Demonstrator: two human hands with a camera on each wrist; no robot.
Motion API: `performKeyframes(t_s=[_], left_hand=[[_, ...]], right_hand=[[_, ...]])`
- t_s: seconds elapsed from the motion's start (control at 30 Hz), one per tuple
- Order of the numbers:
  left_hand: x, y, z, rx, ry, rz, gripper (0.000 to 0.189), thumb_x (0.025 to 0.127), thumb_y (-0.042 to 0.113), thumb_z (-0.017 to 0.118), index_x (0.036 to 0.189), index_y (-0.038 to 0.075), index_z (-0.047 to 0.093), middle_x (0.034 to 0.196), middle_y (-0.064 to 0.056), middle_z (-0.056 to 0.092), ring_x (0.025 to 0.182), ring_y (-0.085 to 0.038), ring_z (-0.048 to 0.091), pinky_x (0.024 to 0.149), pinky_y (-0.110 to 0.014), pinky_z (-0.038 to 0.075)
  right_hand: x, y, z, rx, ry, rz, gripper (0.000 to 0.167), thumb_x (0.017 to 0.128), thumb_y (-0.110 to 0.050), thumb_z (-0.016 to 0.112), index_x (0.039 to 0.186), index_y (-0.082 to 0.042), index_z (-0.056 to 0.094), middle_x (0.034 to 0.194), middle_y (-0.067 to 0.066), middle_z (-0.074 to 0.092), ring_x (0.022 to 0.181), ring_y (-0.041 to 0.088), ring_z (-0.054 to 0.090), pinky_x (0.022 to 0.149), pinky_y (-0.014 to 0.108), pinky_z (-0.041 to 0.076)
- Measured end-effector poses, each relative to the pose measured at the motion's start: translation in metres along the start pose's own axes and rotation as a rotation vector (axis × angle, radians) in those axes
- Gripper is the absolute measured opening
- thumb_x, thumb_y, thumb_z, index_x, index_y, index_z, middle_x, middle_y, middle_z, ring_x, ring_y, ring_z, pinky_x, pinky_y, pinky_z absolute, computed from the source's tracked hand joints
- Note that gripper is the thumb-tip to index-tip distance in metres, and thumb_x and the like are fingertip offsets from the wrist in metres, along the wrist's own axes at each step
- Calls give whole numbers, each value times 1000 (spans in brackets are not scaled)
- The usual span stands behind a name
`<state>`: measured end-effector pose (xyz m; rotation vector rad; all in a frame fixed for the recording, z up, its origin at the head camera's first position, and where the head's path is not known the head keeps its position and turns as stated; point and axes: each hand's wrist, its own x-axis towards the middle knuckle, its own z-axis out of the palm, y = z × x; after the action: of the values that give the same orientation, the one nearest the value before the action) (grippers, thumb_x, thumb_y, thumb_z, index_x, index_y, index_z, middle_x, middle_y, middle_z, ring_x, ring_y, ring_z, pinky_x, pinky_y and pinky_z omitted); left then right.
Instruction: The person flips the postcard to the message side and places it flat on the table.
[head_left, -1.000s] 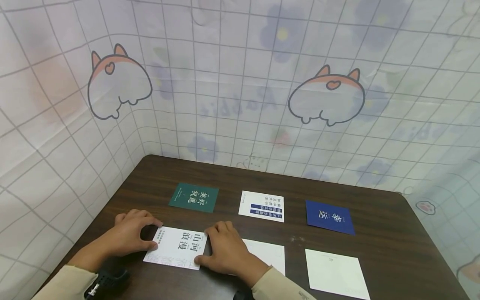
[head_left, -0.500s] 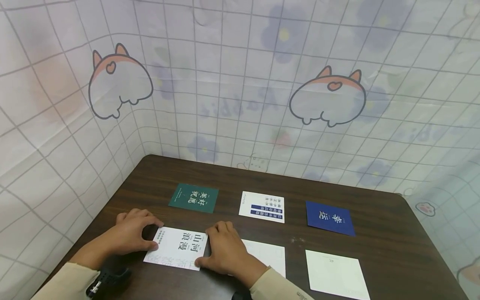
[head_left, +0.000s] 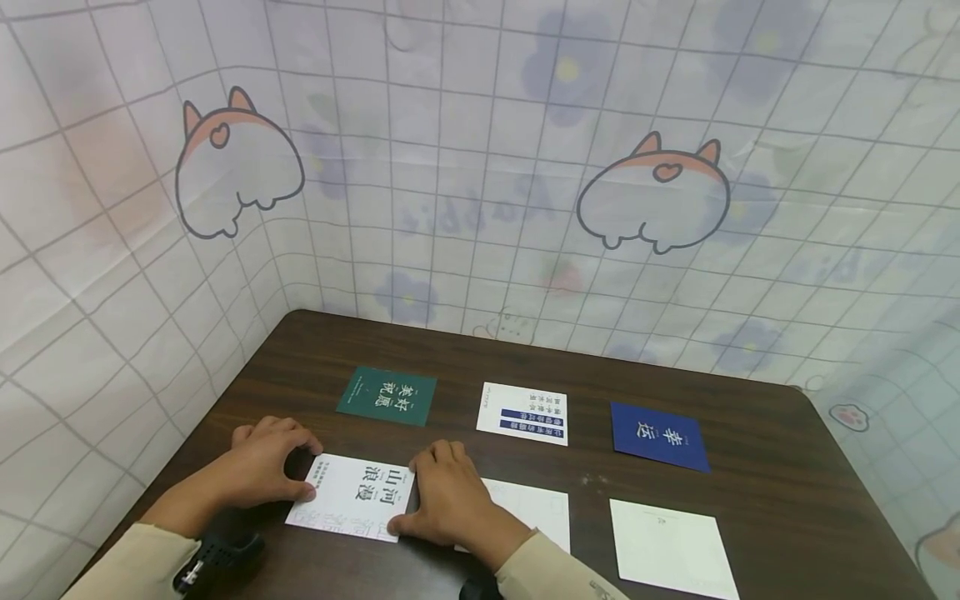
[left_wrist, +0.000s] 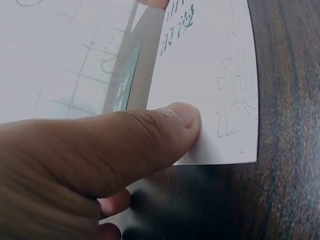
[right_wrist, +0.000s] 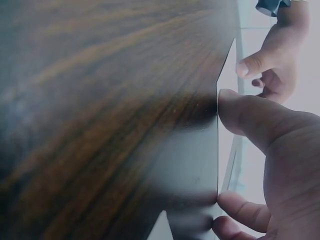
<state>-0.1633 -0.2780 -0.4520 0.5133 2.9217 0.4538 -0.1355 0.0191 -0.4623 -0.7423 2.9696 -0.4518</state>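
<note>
A white card (head_left: 351, 496) with dark printed characters and faint line drawing lies flat on the table's left front. My left hand (head_left: 258, 467) is at its left end, thumb pressed on the lower corner and forefinger at the upper one. In the left wrist view the thumb (left_wrist: 170, 132) rests on the card's surface near its edge. My right hand (head_left: 450, 496) spans the opposite end, thumb at the near corner and fingers at the far one. The right wrist view shows its thumb (right_wrist: 232, 110) and fingertips (right_wrist: 230, 202) touching the card's edge, spread apart.
Behind lie a green card (head_left: 386, 395), a white card with blue bars (head_left: 510, 404) and a blue card (head_left: 652, 454). A plain white card (head_left: 536, 504) is partly covered by my right hand. Another pale card (head_left: 667, 550) lies right. Patterned cloth (head_left: 465, 250) surrounds the brown table (head_left: 780, 467).
</note>
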Motion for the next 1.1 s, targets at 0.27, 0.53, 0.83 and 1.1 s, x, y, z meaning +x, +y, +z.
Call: performKeyframes(t_s=[0.27,0.53,0.83,1.1], left_hand=[[2,1,-1,-2,-10,-16,53,66,47,94,106,24,70,115,-4,62,117,-42,50,87,-69,28],[5,0,1,2,-20,-13,52,63,46,94,102,26,66,112,-3,61,114,-41,50,86,-71,30],[5,2,0,-8,-7,-11,58,62,43,96,101,25,57,109,1,60,111,-39,52,85,-70,32],[3,4,-1,-73,2,-26,61,62,38,97,102,20,55,109,1,63,117,-41,50,91,-70,27]], right_hand=[[3,0,-1,17,-38,26,76,69,-61,88,120,-10,64,116,5,53,111,23,47,102,38,42],[7,0,2,46,-64,53,78,68,-62,89,119,-10,63,121,7,51,115,25,45,104,40,41],[4,-1,1,61,-55,59,86,69,-60,89,133,-11,61,125,7,51,118,25,45,106,42,41],[2,-1,-1,101,-13,49,79,67,-53,93,127,-12,62,120,6,55,116,25,48,102,38,43]])
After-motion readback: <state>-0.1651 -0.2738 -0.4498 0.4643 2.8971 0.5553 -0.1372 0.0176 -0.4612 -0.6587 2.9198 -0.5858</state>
